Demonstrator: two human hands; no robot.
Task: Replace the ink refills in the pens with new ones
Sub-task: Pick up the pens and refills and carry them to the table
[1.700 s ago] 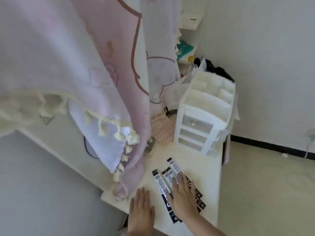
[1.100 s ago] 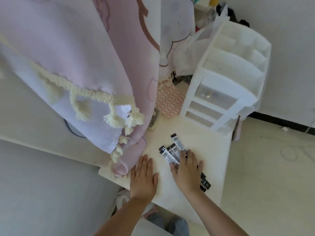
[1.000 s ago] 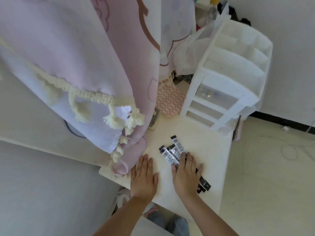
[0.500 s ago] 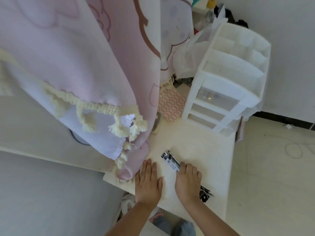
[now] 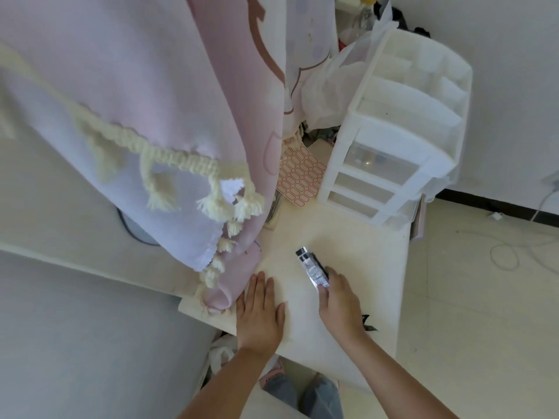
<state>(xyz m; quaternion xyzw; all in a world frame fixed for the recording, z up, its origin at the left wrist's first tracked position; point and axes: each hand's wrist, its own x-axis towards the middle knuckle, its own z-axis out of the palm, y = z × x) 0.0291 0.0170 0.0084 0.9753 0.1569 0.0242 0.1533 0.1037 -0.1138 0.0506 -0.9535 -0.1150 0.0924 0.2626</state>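
Down at the near edge of the white table (image 5: 348, 237), the person's left hand (image 5: 260, 313) is lying flat with its fingers straight, holding nothing, just beside the rolled hem of the pink curtain (image 5: 181, 101). Their right hand (image 5: 340, 300) is curling around a gathered bundle of black-and-silver refill packets (image 5: 311, 267), whose far ends are sticking out past the fingers; how many packets are in it cannot be told. More dark packaging (image 5: 367, 323) is peeking out behind the wrist, mostly hidden. At the far side a white drawer organizer (image 5: 393, 140) is standing, with a red-patterned sheet (image 5: 299, 176) beside it, partly tucked under the curtain.
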